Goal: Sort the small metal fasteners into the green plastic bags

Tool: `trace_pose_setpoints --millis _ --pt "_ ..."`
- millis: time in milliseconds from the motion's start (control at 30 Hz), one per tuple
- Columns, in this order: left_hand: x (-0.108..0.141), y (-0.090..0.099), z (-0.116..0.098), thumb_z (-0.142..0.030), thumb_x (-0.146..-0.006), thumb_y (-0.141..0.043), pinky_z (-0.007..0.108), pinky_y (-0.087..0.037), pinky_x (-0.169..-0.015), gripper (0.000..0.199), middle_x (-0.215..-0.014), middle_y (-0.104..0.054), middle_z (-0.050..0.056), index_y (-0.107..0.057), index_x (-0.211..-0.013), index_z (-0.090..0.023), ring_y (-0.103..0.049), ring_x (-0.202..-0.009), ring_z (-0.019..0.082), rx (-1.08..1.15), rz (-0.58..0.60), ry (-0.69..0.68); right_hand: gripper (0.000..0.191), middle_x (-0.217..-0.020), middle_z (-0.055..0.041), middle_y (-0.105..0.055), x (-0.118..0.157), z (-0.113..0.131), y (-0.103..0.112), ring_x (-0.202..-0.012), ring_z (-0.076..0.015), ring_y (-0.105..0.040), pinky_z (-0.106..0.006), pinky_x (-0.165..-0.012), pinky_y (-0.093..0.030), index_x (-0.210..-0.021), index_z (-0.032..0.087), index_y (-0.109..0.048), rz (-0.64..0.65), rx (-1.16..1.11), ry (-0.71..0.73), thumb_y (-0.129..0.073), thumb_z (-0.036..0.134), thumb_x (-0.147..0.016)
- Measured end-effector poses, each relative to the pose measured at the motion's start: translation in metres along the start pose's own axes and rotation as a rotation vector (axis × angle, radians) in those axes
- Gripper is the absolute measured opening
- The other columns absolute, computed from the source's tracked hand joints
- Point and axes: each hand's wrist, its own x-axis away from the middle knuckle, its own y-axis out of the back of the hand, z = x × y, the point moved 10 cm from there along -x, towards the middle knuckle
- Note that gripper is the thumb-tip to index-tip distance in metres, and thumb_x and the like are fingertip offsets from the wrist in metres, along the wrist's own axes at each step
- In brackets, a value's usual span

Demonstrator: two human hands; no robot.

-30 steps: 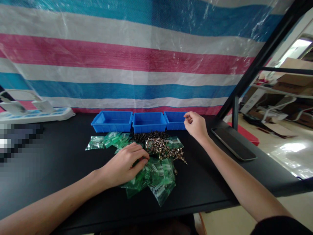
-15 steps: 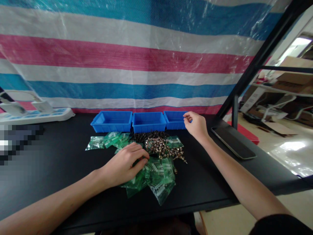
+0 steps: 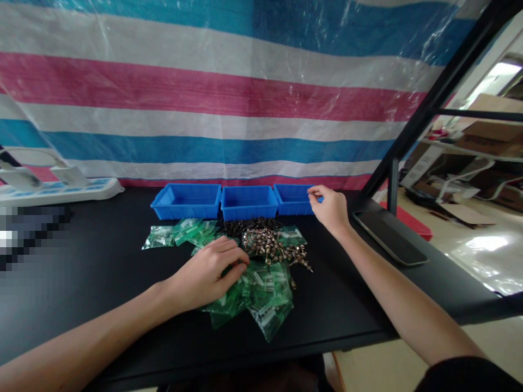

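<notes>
My right hand (image 3: 330, 209) is at the right end of the right blue bin (image 3: 292, 200), thumb and fingertips pinched; whatever they hold is too small to name. My left hand (image 3: 218, 272) rests on green plastic packets (image 3: 267, 291), its fingers curled and their grip hidden. Beyond the packets lies a heap of shiny metal screws (image 3: 265, 242), with dark screws (image 3: 249, 224) behind it. More green packets (image 3: 192, 231) lie to the left. The middle blue bin (image 3: 249, 202) and left blue bin (image 3: 188, 201) stand beside the right one.
A phone (image 3: 390, 238) lies on the black table (image 3: 327, 305) at the right, near a black metal post (image 3: 393, 188). A white power strip (image 3: 98, 189) with plugs is at the back left. A striped sheet (image 3: 220, 98) hangs behind the bins.
My right hand has shifted very slightly to the right, and its fingertips are drawn closer together. My left hand stays on the packets.
</notes>
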Motion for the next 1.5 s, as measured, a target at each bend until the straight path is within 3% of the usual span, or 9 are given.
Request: trace_pose_setpoints --millis 833,1133,1233,1333,1500 --pt "0.000 -0.002 0.002 -0.018 -0.086 -0.041 0.030 -0.039 -0.072 0.017 -0.082 -0.057 0.004 -0.058 -0.090 -0.017 -0.049 -0.080 0.017 0.020 0.009 0.001 0.019 -0.076 -0.0070 -0.069 -0.003 -0.013 -0.008 -0.073 -0.0190 -0.065 -0.025 -0.069 -0.048 -0.084 0.015 -0.066 0.007 0.002 -0.020 -0.051 0.015 -0.071" --pt "0.000 0.000 0.001 -0.019 -0.087 -0.040 0.029 -0.038 -0.072 0.018 -0.081 -0.057 0.004 -0.058 -0.089 -0.017 -0.049 -0.080 0.017 0.018 0.013 -0.002 0.025 -0.072 -0.0047 -0.067 -0.002 -0.017 -0.006 -0.074 -0.0238 -0.060 -0.033 -0.069 -0.043 -0.094 0.016 -0.060 -0.004 0.082 -0.052 -0.057 0.025 -0.071" --pt "0.000 -0.001 0.002 -0.018 -0.086 -0.040 0.030 -0.038 -0.072 0.018 -0.081 -0.057 0.004 -0.058 -0.089 -0.017 -0.049 -0.080 0.017 0.011 0.015 -0.003 0.014 -0.073 -0.0047 -0.064 0.000 -0.003 0.001 -0.073 -0.0228 -0.055 -0.032 -0.069 -0.042 -0.082 0.017 -0.057 -0.063 0.082 0.020 -0.057 0.020 -0.069" --pt "0.000 -0.002 0.002 -0.018 -0.087 -0.040 0.030 -0.038 -0.072 0.018 -0.081 -0.057 0.004 -0.057 -0.089 -0.017 -0.048 -0.079 0.017 0.009 0.015 -0.006 0.003 -0.070 -0.0046 -0.060 0.008 0.028 0.005 -0.070 -0.0205 -0.052 -0.031 -0.069 -0.040 -0.070 0.018 -0.051 -0.083 0.024 0.144 -0.052 0.016 -0.071" --pt "-0.001 -0.002 0.002 -0.018 -0.086 -0.040 0.030 -0.038 -0.072 0.018 -0.082 -0.058 0.004 -0.057 -0.089 -0.017 -0.048 -0.079 0.017 0.012 0.016 -0.005 0.008 -0.066 -0.0033 -0.056 0.034 0.091 -0.007 -0.070 -0.0182 -0.049 -0.028 -0.068 -0.039 -0.067 0.018 -0.048 0.097 -0.161 0.313 -0.050 0.012 -0.073"
